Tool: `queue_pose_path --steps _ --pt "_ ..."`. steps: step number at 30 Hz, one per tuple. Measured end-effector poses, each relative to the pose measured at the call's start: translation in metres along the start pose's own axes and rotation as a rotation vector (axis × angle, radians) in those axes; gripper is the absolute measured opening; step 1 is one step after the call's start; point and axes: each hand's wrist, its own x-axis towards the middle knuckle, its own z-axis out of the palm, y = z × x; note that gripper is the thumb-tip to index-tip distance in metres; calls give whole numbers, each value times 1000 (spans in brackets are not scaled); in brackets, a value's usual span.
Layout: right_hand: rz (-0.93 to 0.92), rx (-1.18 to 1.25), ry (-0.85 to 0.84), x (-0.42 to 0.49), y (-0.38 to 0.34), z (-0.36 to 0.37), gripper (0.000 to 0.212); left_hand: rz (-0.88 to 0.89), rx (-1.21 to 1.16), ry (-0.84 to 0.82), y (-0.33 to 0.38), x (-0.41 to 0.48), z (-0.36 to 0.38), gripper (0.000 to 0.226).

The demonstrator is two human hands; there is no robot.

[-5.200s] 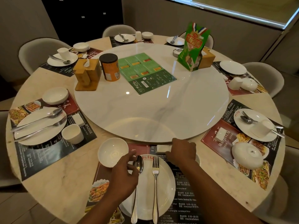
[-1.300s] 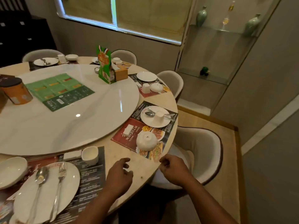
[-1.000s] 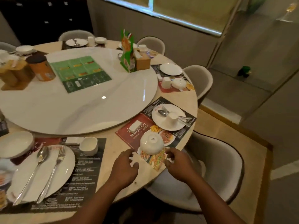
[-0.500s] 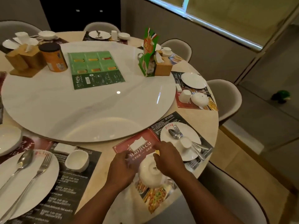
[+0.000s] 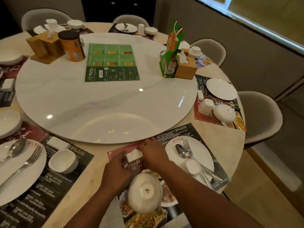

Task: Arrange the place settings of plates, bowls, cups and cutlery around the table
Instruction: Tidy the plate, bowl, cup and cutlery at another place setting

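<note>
Holding a small white packet (image 5: 134, 155) between them, the left hand (image 5: 116, 172) and the right hand (image 5: 153, 156) pinch it with curled fingers, one from each side. It is over the red part of the placemat (image 5: 172, 133). Just below the hands, a white bowl (image 5: 144, 193) sits upside down on the mat. To the right, a plate (image 5: 203, 151) has a spoon (image 5: 181, 150), a fork (image 5: 186, 145) and an upside-down cup (image 5: 192, 167) on it.

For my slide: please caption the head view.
Left hand and right hand hold a white packet beyond an upturned bowl.
</note>
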Motion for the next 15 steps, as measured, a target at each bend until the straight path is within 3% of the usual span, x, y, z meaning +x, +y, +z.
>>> queue_pose_path --steps 4,8,15 --pt "-52 -11 47 -3 9 -6 45 -12 -28 151 15 -3 13 47" --pt "-88 -118 244 -9 59 -48 40 32 -40 260 41 0 31 49" --pt "126 115 143 -13 208 -89 48 84 -56 258 76 -13 71 59"
